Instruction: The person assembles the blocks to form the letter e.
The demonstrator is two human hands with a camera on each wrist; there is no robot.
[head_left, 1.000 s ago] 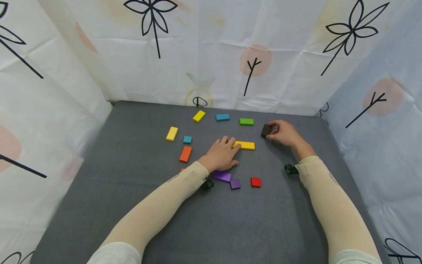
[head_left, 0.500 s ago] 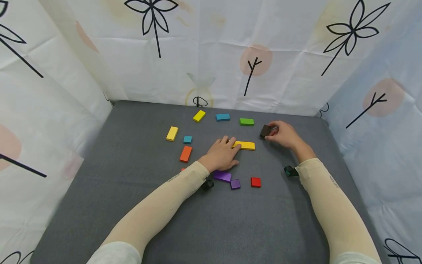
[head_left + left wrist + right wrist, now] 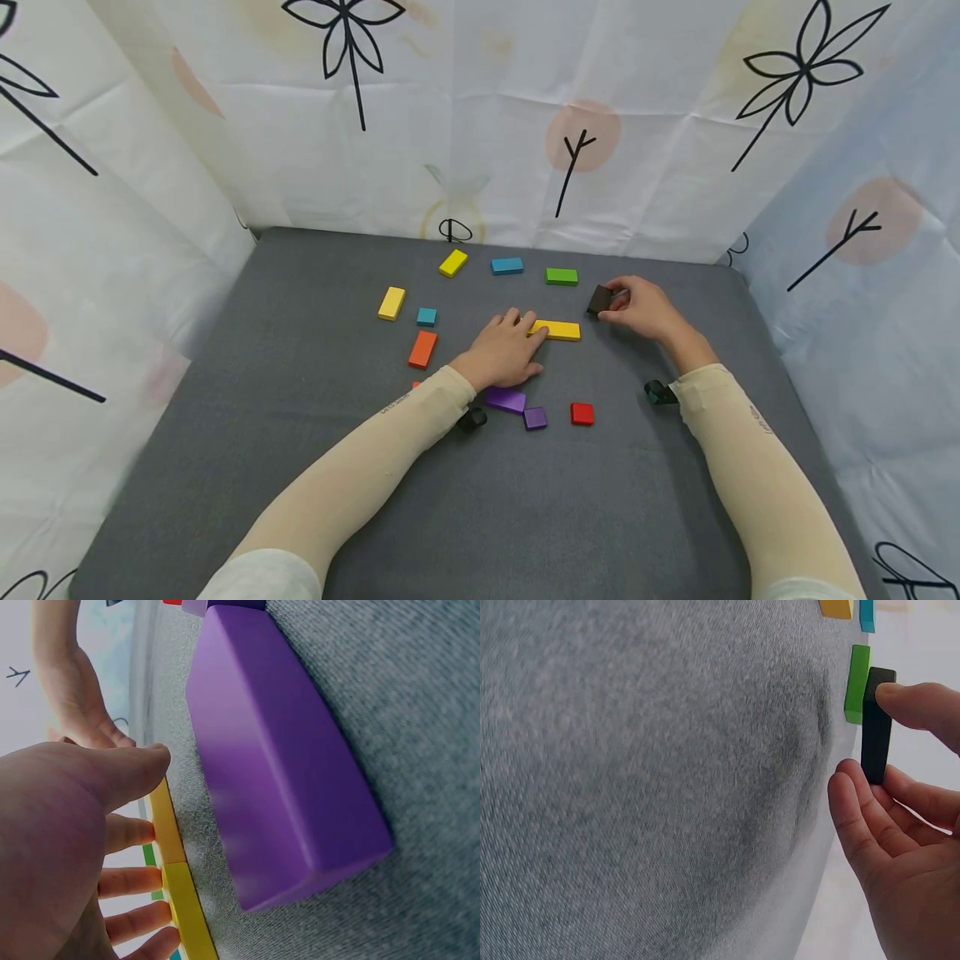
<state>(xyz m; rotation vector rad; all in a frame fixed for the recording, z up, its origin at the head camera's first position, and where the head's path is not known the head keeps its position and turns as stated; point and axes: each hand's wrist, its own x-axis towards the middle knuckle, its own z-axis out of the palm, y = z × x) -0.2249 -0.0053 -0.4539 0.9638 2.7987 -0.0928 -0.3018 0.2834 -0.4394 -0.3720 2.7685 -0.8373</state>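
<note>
My right hand (image 3: 647,310) pinches a black block (image 3: 599,301) between thumb and fingers. In the right wrist view, that black block (image 3: 878,735) is held above the cloth, in front of a green block (image 3: 856,686). My left hand (image 3: 498,352) lies with fingers extended at a long yellow block (image 3: 561,331). The left wrist view shows its fingertips touching an orange-yellow block (image 3: 166,825) and a brighter yellow block (image 3: 189,915), placed end to end. A purple block (image 3: 277,757) sits by the left palm, close to that camera.
On the grey table (image 3: 570,508) lie a small purple block (image 3: 535,418), a red block (image 3: 582,414), an orange block (image 3: 422,350), teal (image 3: 427,317) and blue (image 3: 507,266) blocks, and yellow blocks at the left (image 3: 392,304) and back (image 3: 453,264). Patterned curtains surround the table.
My right hand has moved slightly left and nearer to me with the black block, which comes closer to the yellow row. The left hand stays where it was.
</note>
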